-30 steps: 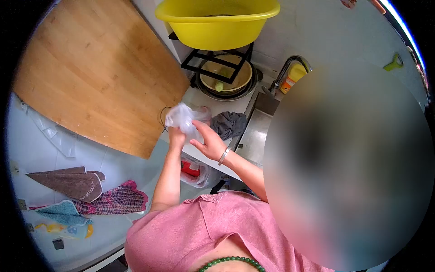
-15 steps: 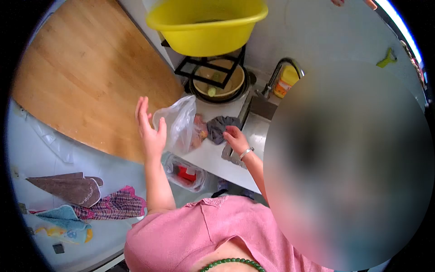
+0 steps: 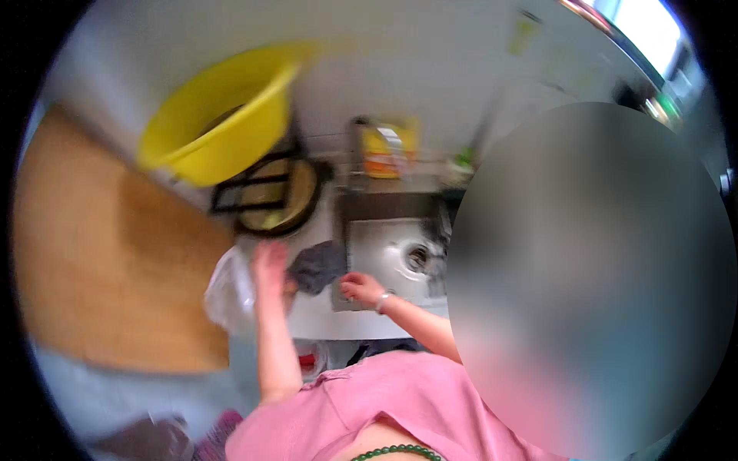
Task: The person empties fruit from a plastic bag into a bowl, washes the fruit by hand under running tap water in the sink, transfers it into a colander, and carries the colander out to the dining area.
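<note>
My left hand [image 3: 269, 266] reaches over the counter between a clear plastic bag [image 3: 229, 292] and a bunched dark grey cloth [image 3: 317, 267]. Motion smears its fingers. Beside the sink's left edge, my right hand [image 3: 364, 289] has its fingers curled in, a light bracelet at the wrist. It sits just right of the cloth, apart from it. Whether anything is between those fingers is hidden. The bag lies at the counter's left side, partly behind my left forearm.
The metal sink [image 3: 377, 230] is at centre right. Behind it stands a yellow container [image 3: 390, 150]. A yellow basin [image 3: 223, 115] rests on a black rack [image 3: 254, 188] above a round bowl [image 3: 300, 196]. At left leans a large wooden board [image 3: 100, 253]. A blurred disc covers the right.
My view has swung right, so more of the sink shows. My left hand has come down from beside the bag toward the counter. My right hand is now by the sink's edge, away from the cloth.
</note>
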`<state>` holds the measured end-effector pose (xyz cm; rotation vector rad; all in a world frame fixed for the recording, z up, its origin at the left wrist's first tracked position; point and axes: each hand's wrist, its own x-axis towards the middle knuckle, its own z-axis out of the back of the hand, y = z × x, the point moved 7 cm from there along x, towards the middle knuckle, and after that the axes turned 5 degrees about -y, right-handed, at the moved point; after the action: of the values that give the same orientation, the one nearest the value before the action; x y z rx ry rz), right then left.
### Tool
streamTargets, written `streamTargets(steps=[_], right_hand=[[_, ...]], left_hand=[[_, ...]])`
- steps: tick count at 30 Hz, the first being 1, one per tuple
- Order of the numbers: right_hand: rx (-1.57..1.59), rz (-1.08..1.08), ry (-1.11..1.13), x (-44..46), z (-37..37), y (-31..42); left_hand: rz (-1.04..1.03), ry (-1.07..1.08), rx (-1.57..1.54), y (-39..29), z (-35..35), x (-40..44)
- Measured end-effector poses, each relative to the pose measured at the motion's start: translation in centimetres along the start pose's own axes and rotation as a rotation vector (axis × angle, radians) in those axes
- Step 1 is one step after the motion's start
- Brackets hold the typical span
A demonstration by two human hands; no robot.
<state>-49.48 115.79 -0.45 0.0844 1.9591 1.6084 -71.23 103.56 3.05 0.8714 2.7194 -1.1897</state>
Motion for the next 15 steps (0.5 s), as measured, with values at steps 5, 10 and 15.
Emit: streamTargets(steps=[5,10,15], right_hand=[[-0.060,-0.003,-0.076,-2.1,2.5,-2.7],[-0.087,0.032,-0.061,-4.9,3.6,-2.7],[-0.029,0.058,-0.130,-6.1,5.3,-3.0]], left_hand=[[0.109,-0.164,-0.100,-1.4,3.8,3.1],[0.042,-0.192,-0.032,-2.6,1.2,3.1],[0.125,-0.121,-0.014,-2.7,2.0,7.6]])
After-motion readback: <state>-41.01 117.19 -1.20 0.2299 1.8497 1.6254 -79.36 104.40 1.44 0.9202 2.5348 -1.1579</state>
